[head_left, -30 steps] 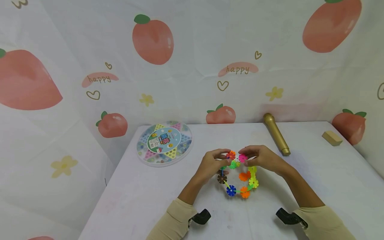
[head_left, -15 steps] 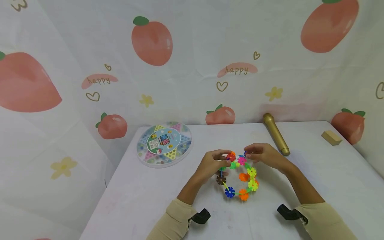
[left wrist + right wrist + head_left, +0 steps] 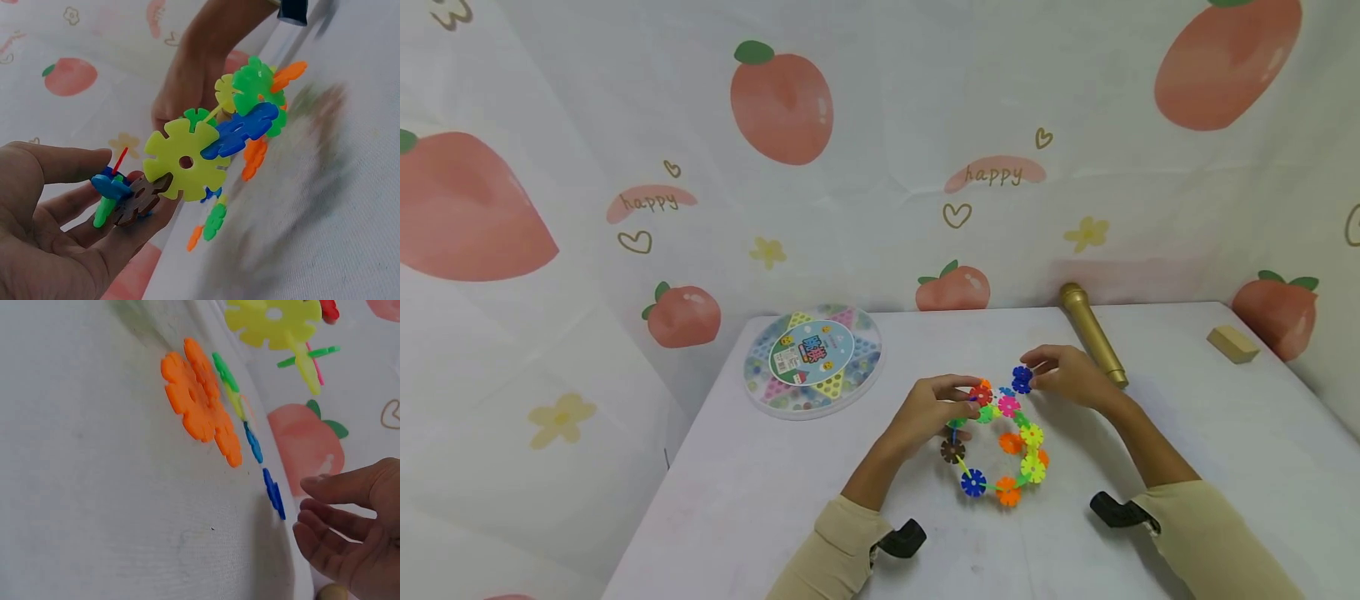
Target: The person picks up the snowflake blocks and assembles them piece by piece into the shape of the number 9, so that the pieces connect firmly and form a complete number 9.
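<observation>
Interlocking plastic snowflake discs form a colourful ring [image 3: 1032, 435], with yellow, orange, green, brown, blue, pink and red pieces. My left hand [image 3: 925, 412] holds its left far side, thumb and fingers round the pieces beside the brown disc [image 3: 144, 199]. A large yellow disc [image 3: 186, 161] faces the left wrist camera. At the far right of the ring, blue discs [image 3: 1022, 379] stick out past the pink disc [image 3: 1009, 406]. My right hand [image 3: 1071, 375] is beside these blue discs; in the right wrist view its loosely bent fingers [image 3: 319, 528] have a gap to them.
A round, clear Chinese checkers box [image 3: 812, 358] lies at the back left of the white table [image 3: 760, 500]. Behind my right hand lies a gold microphone-shaped tube [image 3: 1092, 333]. A tan block [image 3: 1232, 344] is near the right edge. A peach-printed cloth [image 3: 880, 167] hangs behind.
My right hand has moved from the pink disc outward to the right and back, and its fingers have come off. The blue discs now show. My left hand keeps its hold; the ring shifts slightly.
</observation>
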Motion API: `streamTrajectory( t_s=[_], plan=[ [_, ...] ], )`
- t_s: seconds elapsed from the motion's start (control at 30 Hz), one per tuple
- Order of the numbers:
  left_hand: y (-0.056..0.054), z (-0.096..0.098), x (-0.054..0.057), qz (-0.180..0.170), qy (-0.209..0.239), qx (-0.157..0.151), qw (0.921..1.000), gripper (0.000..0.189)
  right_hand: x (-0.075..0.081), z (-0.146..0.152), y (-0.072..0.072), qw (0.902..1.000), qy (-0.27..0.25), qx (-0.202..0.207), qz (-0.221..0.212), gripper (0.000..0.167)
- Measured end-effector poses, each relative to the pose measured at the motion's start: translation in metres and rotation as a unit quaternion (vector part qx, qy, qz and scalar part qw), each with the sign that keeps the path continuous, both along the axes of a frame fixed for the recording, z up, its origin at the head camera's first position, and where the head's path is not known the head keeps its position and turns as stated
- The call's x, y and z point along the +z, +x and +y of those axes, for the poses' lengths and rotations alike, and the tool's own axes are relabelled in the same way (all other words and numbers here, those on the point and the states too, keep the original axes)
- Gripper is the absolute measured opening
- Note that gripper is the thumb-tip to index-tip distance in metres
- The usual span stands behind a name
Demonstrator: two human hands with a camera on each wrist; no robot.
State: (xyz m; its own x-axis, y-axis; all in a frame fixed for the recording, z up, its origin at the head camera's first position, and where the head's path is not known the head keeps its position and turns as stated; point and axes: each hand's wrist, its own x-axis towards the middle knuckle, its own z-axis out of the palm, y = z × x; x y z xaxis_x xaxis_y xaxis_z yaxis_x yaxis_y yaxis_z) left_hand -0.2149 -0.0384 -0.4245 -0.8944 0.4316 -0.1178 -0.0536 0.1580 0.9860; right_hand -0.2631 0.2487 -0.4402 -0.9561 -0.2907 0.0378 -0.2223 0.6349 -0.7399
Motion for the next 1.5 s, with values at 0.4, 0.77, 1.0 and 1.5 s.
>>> streamTrajectory(
  t_s=[0.4, 0.77, 1.0, 1.5],
  plan=[
    [0.000, 0.000, -0.001, 0.007, -0.002, 0.002, 1.0000, 0.035, -0.006, 0.001, -0.018, 0.9993, 0.033, 0.005, -0.017, 0.034],
    [-0.002, 0.000, 0.000, -0.005, 0.003, 0.003, 1.0000, 0.034, -0.004, -0.005, -0.023, 0.9974, 0.071, 0.010, 0.005, 0.031],
    [-0.001, 0.000, -0.001, -0.008, 0.006, 0.004, 0.9999, 0.033, -0.002, -0.004, -0.021, 0.9963, 0.086, -0.002, 0.000, 0.029],
    [0.000, -0.001, -0.002, -0.004, 0.017, -0.006, 0.9998, 0.035, 0.004, -0.007, -0.003, 0.9993, 0.016, 0.006, -0.034, 0.019]
  ],
)
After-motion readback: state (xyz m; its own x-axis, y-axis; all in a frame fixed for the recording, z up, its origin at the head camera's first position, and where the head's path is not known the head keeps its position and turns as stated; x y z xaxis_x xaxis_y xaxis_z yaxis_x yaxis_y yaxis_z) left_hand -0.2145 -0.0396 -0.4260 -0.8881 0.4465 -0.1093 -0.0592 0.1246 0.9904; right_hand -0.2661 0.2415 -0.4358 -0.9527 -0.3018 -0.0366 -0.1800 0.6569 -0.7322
